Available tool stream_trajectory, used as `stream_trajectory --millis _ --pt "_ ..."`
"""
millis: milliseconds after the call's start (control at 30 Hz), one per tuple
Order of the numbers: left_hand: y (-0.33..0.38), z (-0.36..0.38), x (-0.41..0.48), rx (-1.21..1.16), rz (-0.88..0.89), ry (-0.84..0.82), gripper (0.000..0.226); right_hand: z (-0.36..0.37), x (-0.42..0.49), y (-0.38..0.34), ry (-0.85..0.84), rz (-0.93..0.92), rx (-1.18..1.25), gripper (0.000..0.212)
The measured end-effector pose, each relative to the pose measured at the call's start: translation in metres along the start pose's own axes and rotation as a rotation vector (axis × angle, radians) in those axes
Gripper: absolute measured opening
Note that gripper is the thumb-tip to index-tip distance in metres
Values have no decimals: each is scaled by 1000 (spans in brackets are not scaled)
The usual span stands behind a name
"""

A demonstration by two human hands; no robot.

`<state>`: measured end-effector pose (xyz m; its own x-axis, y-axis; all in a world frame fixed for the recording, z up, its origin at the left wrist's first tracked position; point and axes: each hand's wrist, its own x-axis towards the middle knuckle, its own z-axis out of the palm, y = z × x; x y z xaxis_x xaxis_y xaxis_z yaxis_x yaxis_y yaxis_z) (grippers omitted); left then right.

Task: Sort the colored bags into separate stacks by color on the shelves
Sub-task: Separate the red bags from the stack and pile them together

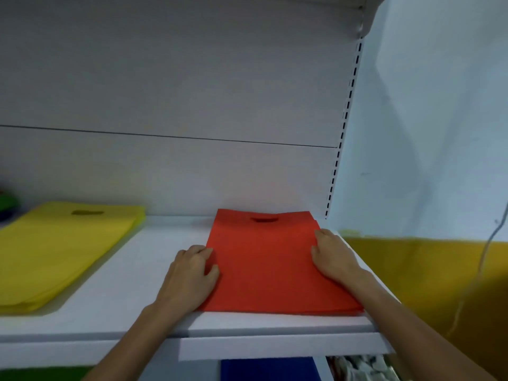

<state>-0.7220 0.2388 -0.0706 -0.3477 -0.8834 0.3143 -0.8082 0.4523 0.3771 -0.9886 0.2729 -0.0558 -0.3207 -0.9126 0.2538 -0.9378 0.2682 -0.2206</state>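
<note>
A stack of red bags (264,259) lies flat at the right end of the white shelf (132,287), handle cut-out toward the back. My left hand (192,273) rests against the stack's left edge, fingers lying on the top bag. My right hand (334,257) presses flat on the stack's right side. A stack of yellow bags (55,251) lies further left on the same shelf. Green and dark blue fabric (8,207) shows at the far left edge.
The shelf's white back panel and a slotted upright (343,127) stand behind the stacks. A blue bag (269,369) and a green one (41,373) show on the level below. To the right is a pale blue and yellow wall (428,188) with a hanging cable (467,292).
</note>
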Motion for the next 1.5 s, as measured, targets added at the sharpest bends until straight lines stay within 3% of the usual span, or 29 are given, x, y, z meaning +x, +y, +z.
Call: stream_trajectory --millis 133,267,400,500,733,933,1233,1500 --pt "-2 4 9 24 8 -17 39 2 6 7 -1 -2 27 15" --pt "-4 8 17 -12 54 -30 41 -2 4 12 -35 47 34 7" --pt "-9 8 16 -58 87 -6 40 -14 -1 13 -48 81 50 25" --pt "-22 -4 6 -104 107 98 38 -30 -10 -11 44 44 68 33" --pt "-84 -69 -39 -96 94 283 36 -26 -34 -164 175 -226 209 42" --pt "-185 -150 -107 19 32 357 54 6 -64 -317 112 -429 357 43" --pt "-335 -248 -192 148 -206 460 32 34 -90 -515 62 -647 363 43" --pt "-437 -286 -187 175 -266 486 34 62 -72 -628 21 -744 330 36"
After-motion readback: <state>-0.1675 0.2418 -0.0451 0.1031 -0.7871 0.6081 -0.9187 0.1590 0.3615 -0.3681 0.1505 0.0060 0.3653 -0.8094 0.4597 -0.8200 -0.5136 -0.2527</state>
